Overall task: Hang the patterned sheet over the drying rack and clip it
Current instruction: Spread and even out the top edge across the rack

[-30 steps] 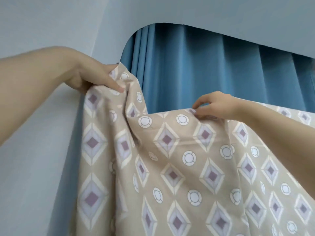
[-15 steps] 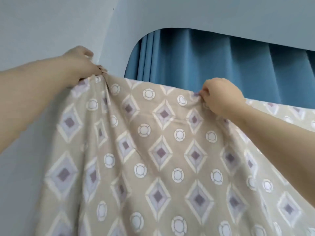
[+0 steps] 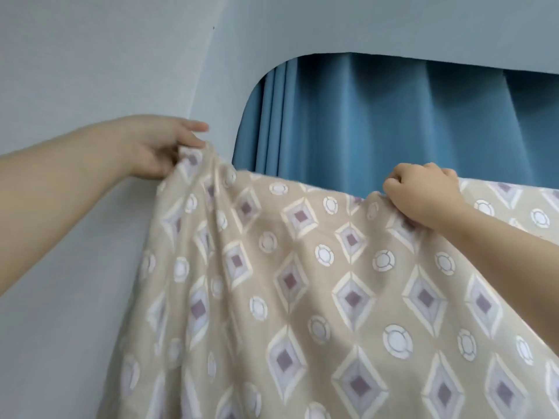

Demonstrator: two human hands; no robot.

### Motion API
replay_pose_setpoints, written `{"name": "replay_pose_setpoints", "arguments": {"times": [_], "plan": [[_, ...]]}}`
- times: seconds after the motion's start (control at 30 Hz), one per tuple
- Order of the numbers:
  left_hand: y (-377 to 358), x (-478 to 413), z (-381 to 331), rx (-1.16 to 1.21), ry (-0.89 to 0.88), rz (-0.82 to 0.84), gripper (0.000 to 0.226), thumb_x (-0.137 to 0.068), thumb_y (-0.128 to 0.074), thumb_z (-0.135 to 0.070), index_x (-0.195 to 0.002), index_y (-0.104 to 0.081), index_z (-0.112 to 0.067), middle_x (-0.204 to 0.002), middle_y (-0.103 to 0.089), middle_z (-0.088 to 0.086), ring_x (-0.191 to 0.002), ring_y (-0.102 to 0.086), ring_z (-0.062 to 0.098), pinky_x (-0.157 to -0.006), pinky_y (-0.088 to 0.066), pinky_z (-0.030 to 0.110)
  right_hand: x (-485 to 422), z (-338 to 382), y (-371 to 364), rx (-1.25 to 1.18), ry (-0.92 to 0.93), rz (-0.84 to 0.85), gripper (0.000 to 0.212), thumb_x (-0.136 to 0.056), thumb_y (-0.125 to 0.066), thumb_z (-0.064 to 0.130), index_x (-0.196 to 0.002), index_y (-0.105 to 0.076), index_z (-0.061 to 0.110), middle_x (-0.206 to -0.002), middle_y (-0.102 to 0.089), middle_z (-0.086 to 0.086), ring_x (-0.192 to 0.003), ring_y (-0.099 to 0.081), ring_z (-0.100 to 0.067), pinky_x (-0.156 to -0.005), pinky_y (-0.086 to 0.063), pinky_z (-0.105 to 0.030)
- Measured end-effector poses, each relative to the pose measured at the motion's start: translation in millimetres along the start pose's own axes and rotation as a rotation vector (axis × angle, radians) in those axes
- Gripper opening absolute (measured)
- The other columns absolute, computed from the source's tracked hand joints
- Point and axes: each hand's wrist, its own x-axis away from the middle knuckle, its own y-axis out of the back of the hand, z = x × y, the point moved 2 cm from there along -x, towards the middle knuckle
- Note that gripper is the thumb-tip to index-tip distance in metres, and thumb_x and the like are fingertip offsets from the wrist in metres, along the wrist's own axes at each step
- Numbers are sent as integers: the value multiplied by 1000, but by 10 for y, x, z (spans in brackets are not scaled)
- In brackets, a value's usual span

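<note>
A beige patterned sheet [image 3: 317, 297] with purple diamonds and white circles hangs in front of me and fills the lower half of the view. My left hand [image 3: 163, 146] grips its bunched top corner at the left, fingers curled into the folds. My right hand [image 3: 423, 195] is fisted around the top edge further right, holding it up. The edge between my hands runs nearly straight. No drying rack or clip shows; whatever lies behind the sheet is hidden.
A blue pleated curtain [image 3: 393, 122] hangs behind the sheet under a pale grey valance with a rounded corner [image 3: 332, 25]. A pale wall [image 3: 75, 71] stands close on the left.
Both hands have pulled apart and the sagging top edge has stretched taut. My left hand moved left, my right hand closed into a fist on the edge.
</note>
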Motion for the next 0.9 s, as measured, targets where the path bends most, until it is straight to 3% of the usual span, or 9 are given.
{"name": "replay_pose_setpoints", "arguments": {"times": [0.07,0.2,0.37,0.43,0.5,0.63,0.7,0.83,0.9], "plan": [[-251,181,33,-84,-5,139,31,-95,-41,3,-112,-52,-21,-90,-59,3,-75,-57,12,-44,-53,19,-1,-28,-5,63,-16,19,24,-87,-42,23,-88,-63,11,-90,-62,-9,-102,-44,-29,-91,-27,-35],[-231,112,-24,-131,-3,24,33,-95,-41,3,-115,-53,-20,-91,-59,3,-76,-58,12,-44,-53,17,19,-46,-23,113,-9,98,29,-83,-49,29,-73,-66,8,-74,-60,-6,-87,-39,-26,-78,-24,-32],[-292,94,-10,-296,-49,-51,34,-89,-48,9,-109,-60,-16,-87,-60,4,-75,-58,14,-43,-52,18,67,-35,-7,118,7,131,31,-83,-45,33,-60,-52,14,-65,-52,-2,-88,-38,-25,-80,-24,-33],[-355,116,-7,-392,-31,-18,30,-88,-50,11,-95,-62,-15,-88,-60,4,-75,-58,14,-44,-51,17,50,-19,-20,135,24,154,28,-84,-45,30,-62,-53,15,-69,-53,-2,-93,-38,-26,-84,-25,-35],[-382,111,-47,-442,-59,-38,29,-87,-52,11,-93,-63,-15,-91,-61,5,-75,-59,14,-45,-52,15,18,-12,-40,106,30,144,24,-87,-44,26,-78,-62,12,-85,-60,-6,-102,-41,-27,-89,-26,-35],[-400,97,-137,-495,-204,-173,34,-86,-56,7,-105,-62,-21,-101,-56,6,-67,-55,16,-42,-48,13,-58,-122,58,75,-50,-118,29,-94,-37,18,-103,-61,5,-109,-60,-16,-110,-44,-34,-92,-30,-40],[-446,122,-87,-633,-192,-142,34,-88,-55,4,-108,-61,-23,-97,-53,2,-64,-51,19,-38,-45,13,-74,-213,82,39,-90,-148,28,-96,-34,18,-104,-58,6,-110,-59,-16,-109,-46,-35,-90,-31,-41],[-447,120,-141,-601,-287,-297,34,-90,-53,2,-117,-61,-17,-93,-50,7,-55,-44,16,-27,-35,10,-108,-312,80,-241,-87,0,25,-96,-35,25,-94,-55,11,-96,-59,-9,-97,-50,-32,-88,-35,-39],[-471,137,-101,-617,-246,-273,37,-90,-51,4,-118,-60,-18,-89,-51,9,-54,-42,16,-29,-36,11,-129,-358,119,-335,-127,16,26,-93,-37,21,-96,-59,9,-101,-62,-10,-101,-52,-33,-93,-40,-40]]}}
